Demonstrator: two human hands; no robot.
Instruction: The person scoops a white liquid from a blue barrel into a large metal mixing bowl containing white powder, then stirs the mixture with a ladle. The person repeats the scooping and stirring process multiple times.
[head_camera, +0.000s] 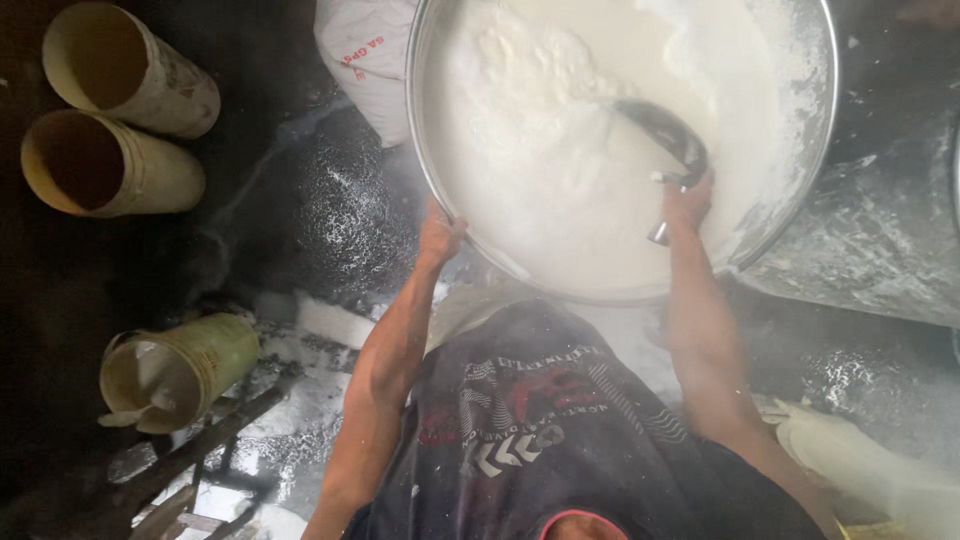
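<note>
A wide steel basin sits ahead of the person, filled with thin white batter and lumps of flour. The right hand grips a metal ladle in the batter; the left hand clasps the basin's rim. A white sack with red print lies beside it, and 3 yellowish buckets lie at left.

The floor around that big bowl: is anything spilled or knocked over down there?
Yes. White powder is scattered over the dark floor beside the big metal bowl. Three buckets lie tipped on their sides at left, two cream ones and a green one, its inside smeared white.
</note>
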